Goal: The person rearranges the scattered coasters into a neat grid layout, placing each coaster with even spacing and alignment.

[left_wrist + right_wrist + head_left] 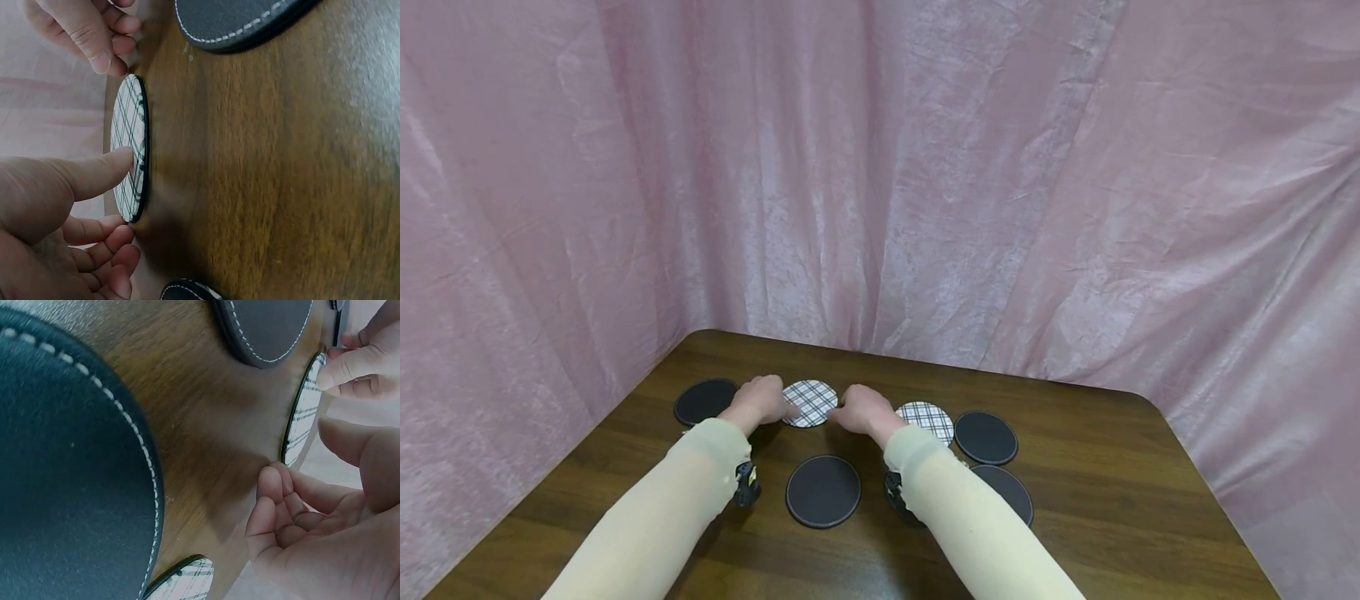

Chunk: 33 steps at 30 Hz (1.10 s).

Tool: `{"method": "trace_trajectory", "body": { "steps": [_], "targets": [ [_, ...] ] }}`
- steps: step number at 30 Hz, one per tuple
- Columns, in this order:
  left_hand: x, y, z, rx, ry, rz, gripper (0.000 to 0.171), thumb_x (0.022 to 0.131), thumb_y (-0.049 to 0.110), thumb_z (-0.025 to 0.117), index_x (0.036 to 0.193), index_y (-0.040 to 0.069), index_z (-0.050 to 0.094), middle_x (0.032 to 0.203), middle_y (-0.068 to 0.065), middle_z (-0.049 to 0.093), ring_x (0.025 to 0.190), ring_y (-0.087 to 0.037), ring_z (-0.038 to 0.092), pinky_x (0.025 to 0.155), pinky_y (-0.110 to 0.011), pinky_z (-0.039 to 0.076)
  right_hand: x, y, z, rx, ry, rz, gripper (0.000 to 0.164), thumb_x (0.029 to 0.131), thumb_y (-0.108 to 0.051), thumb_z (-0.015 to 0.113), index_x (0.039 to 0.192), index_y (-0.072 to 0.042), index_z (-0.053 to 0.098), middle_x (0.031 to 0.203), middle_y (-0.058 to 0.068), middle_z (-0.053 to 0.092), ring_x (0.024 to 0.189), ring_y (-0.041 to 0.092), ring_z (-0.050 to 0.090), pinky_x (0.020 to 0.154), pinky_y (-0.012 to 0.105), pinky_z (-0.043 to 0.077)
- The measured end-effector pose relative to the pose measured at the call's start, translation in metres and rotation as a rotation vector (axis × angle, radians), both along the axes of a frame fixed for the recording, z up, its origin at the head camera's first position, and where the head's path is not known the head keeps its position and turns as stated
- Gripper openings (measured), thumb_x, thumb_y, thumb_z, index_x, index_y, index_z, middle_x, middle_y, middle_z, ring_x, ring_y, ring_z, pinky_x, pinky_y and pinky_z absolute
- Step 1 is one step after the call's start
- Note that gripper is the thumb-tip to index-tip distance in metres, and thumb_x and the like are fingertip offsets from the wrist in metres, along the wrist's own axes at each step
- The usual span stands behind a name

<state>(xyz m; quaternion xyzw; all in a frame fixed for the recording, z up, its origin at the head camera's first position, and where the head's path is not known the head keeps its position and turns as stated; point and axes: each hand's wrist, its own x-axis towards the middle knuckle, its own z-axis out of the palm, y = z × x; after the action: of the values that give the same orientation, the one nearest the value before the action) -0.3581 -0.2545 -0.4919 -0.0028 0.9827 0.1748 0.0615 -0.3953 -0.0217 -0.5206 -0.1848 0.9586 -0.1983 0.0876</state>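
Note:
A round coaster with a white and dark plaid top (810,403) lies toward the back of the wooden table, between both hands. My left hand (762,398) pinches its left edge; in the left wrist view the thumb (115,167) lies over the plaid face and the fingertips are at the rim. At the opposite edge is my right hand (863,408). In the right wrist view its bent fingers (272,484) reach the rim, while the thumb (340,437) stands raised apart from the coaster.
Black stitched coasters lie around: one at the left (703,402), one in front (823,492), two at the right (987,437). Another plaid coaster (925,419) is partly behind my right forearm, which also covers a dark coaster. Pink curtains (880,167) hang behind the table (1112,500).

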Motion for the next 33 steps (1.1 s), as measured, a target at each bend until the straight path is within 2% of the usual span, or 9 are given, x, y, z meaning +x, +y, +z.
{"method": "trace_trajectory", "body": {
  "steps": [5, 13, 14, 15, 17, 20, 24, 29, 33],
  "targets": [
    [-0.012, -0.005, -0.013, 0.034, -0.029, 0.024, 0.06, 0.089, 0.05, 0.091, 0.115, -0.001, 0.074, 0.1, -0.014, 0.071, 0.088, -0.032, 0.062, 0.075, -0.049, 0.054, -0.002, -0.001, -0.001, 0.004, -0.034, 0.007, 0.037, 0.099, -0.054, 0.076, 0.079, -0.023, 0.076, 0.077, -0.006, 0.065, 0.073, 0.017, 0.06, 0.07, 0.037, 0.052],
    [-0.029, -0.014, -0.034, 0.073, -0.02, 0.018, 0.058, 0.083, 0.048, 0.096, 0.109, 0.001, 0.073, 0.09, -0.007, 0.069, 0.08, -0.028, 0.064, 0.066, -0.041, 0.053, -0.006, 0.0, -0.006, -0.08, -0.076, 0.023, 0.051, 0.096, -0.048, 0.082, 0.059, -0.022, 0.059, 0.06, -0.009, 0.043, 0.058, 0.013, 0.046, 0.059, 0.034, 0.045],
    [-0.029, -0.013, -0.033, 0.077, -0.018, 0.026, 0.057, 0.083, 0.047, 0.096, 0.11, 0.001, 0.074, 0.09, -0.008, 0.069, 0.081, -0.028, 0.064, 0.067, -0.041, 0.053, 0.008, 0.0, 0.006, -0.088, -0.064, 0.01, 0.05, 0.097, -0.045, 0.082, 0.06, -0.021, 0.059, 0.061, -0.008, 0.042, 0.06, 0.014, 0.046, 0.061, 0.035, 0.045],
    [-0.018, -0.008, -0.025, 0.081, -0.002, 0.015, 0.056, 0.085, 0.045, 0.095, 0.112, 0.001, 0.073, 0.094, -0.009, 0.07, 0.082, -0.028, 0.064, 0.069, -0.042, 0.054, 0.014, 0.001, 0.012, -0.104, -0.077, 0.0, 0.051, 0.097, -0.043, 0.082, 0.059, -0.02, 0.056, 0.06, -0.008, 0.039, 0.059, 0.014, 0.044, 0.06, 0.035, 0.044],
    [-0.013, -0.004, -0.021, 0.083, 0.0, 0.029, 0.055, 0.087, 0.044, 0.093, 0.113, 0.001, 0.073, 0.095, -0.009, 0.069, 0.083, -0.028, 0.062, 0.07, -0.043, 0.053, 0.035, 0.002, 0.031, -0.137, -0.073, -0.025, 0.05, 0.098, -0.036, 0.081, 0.06, -0.017, 0.054, 0.062, -0.005, 0.04, 0.062, 0.016, 0.045, 0.061, 0.035, 0.044],
    [-0.004, 0.002, -0.014, 0.09, -0.002, 0.037, 0.053, 0.09, 0.044, 0.091, 0.114, 0.0, 0.073, 0.098, -0.011, 0.069, 0.085, -0.029, 0.061, 0.073, -0.044, 0.053, 0.063, 0.005, 0.06, -0.195, -0.099, -0.068, 0.038, 0.1, -0.026, 0.08, 0.069, -0.012, 0.063, 0.073, 0.001, 0.048, 0.074, 0.021, 0.05, 0.07, 0.039, 0.048],
    [-0.009, 0.0, -0.02, 0.099, -0.004, 0.035, 0.052, 0.089, 0.046, 0.091, 0.108, 0.001, 0.073, 0.093, -0.009, 0.069, 0.082, -0.028, 0.061, 0.07, -0.044, 0.053, 0.054, 0.007, 0.052, -0.301, -0.141, -0.113, 0.037, 0.1, -0.022, 0.081, 0.069, -0.011, 0.065, 0.074, 0.001, 0.052, 0.075, 0.021, 0.051, 0.069, 0.04, 0.048],
    [0.001, 0.007, -0.006, 0.124, 0.054, 0.017, 0.047, 0.089, 0.043, 0.09, 0.101, 0.002, 0.07, 0.09, -0.01, 0.068, 0.079, -0.029, 0.061, 0.069, -0.047, 0.053, 0.039, 0.014, 0.034, -0.352, -0.136, -0.153, 0.052, 0.102, -0.028, 0.079, 0.058, -0.014, 0.055, 0.066, 0.001, 0.056, 0.062, 0.02, 0.05, 0.061, 0.039, 0.046],
    [0.007, 0.017, 0.007, 0.138, 0.123, 0.006, 0.046, 0.089, 0.043, 0.089, 0.098, 0.004, 0.067, 0.089, -0.008, 0.066, 0.078, -0.028, 0.059, 0.068, -0.048, 0.052, 0.025, 0.023, 0.022, -0.332, -0.056, -0.173, 0.057, 0.101, -0.032, 0.077, 0.051, -0.017, 0.055, 0.059, 0.001, 0.058, 0.053, 0.019, 0.047, 0.056, 0.038, 0.044]
  ]
}}
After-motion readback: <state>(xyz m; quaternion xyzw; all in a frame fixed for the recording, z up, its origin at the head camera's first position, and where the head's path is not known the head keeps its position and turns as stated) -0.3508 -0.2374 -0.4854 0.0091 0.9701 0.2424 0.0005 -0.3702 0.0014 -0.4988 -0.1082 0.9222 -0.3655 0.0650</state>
